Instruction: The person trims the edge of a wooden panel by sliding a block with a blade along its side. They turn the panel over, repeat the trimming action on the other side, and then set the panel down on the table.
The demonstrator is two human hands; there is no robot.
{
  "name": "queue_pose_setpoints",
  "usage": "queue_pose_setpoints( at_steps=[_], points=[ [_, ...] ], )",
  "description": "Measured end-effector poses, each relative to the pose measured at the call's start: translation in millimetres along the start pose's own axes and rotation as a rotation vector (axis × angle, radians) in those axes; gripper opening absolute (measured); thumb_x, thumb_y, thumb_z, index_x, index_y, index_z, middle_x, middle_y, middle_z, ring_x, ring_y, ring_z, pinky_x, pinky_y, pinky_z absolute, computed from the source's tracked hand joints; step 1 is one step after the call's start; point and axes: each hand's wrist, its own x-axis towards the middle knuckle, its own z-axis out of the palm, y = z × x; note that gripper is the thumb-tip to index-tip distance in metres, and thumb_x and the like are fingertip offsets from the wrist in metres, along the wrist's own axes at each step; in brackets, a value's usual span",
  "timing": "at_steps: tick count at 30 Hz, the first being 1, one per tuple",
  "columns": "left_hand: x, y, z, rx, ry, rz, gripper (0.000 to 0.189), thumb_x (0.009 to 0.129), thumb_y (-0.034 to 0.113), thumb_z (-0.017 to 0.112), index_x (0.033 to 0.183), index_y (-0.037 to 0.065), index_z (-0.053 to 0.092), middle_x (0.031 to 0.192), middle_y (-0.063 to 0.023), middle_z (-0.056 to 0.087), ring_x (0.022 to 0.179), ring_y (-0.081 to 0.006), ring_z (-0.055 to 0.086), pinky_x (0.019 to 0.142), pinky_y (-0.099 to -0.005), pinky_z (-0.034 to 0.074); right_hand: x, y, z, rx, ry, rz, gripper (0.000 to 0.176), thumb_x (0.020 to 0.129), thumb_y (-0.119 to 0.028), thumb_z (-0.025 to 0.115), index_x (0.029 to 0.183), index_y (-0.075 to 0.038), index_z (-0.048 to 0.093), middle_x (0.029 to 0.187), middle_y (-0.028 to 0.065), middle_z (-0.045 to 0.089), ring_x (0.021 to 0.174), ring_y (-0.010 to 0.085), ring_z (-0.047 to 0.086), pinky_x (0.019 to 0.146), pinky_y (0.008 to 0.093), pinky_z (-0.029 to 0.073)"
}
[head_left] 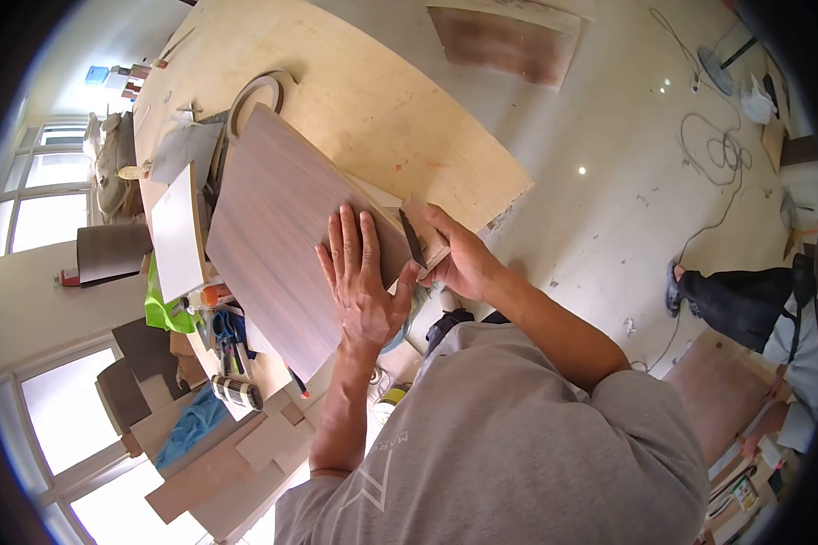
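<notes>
A wood-grain laminate board (282,227) lies at an angle on the workbench. My left hand (362,291) rests flat on its face, fingers stretched out, the thumb reaching to the board's right edge. At that same edge my right hand (463,254) is closed around a small light-brown wooden block (433,238). A narrow dark strip (412,240) stands between the block and the board, close to my left thumb. Part of the block is hidden by my right fingers.
The pale workbench (409,109) carries a roll of edge banding (254,98), a white panel (180,234) and blue-handled scissors (223,329). Offcuts (218,463) lie low at left. A cable (723,154) trails across the floor; another person (745,300) is at right.
</notes>
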Motion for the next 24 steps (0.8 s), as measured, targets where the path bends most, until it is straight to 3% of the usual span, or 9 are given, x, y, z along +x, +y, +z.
queue_pose_setpoints(
  at_steps=[12,18,24],
  points=[
    [2.7,-0.1,0.5,-0.040,0.028,-0.041,0.083,0.082,0.051,0.063,0.145,0.003,0.037,0.154,-0.0188,0.027,0.145,-0.0352,0.021,0.113,-0.0586,0.013,-4.1,-1.1,0.5,-0.011,0.016,0.011,0.041,0.096,-0.046,0.049,0.118,-0.012,0.050,0.081,0.0037,0.064,0.063,0.0141,0.063,0.046,0.0276,0.051],
    [1.9,-0.8,-1.3,-0.048,0.011,-0.055,0.088,0.080,0.054,0.063,0.146,0.001,0.036,0.154,-0.0207,0.028,0.145,-0.0365,0.021,0.114,-0.0571,0.010,-4.8,0.4,2.5,-0.011,0.022,0.003,0.040,0.097,-0.046,0.046,0.118,-0.012,0.051,0.083,0.0039,0.064,0.065,0.0149,0.063,0.048,0.0290,0.049],
    [1.7,-0.6,-1.0,-0.069,0.031,-0.068,0.087,0.079,0.056,0.065,0.143,0.003,0.041,0.154,-0.0173,0.030,0.145,-0.0333,0.021,0.115,-0.0557,0.010,-4.7,2.6,2.6,0.012,0.023,0.006,0.039,0.098,-0.046,0.045,0.118,-0.013,0.050,0.084,0.0026,0.064,0.065,0.0138,0.062,0.048,0.0283,0.045]
  ],
)
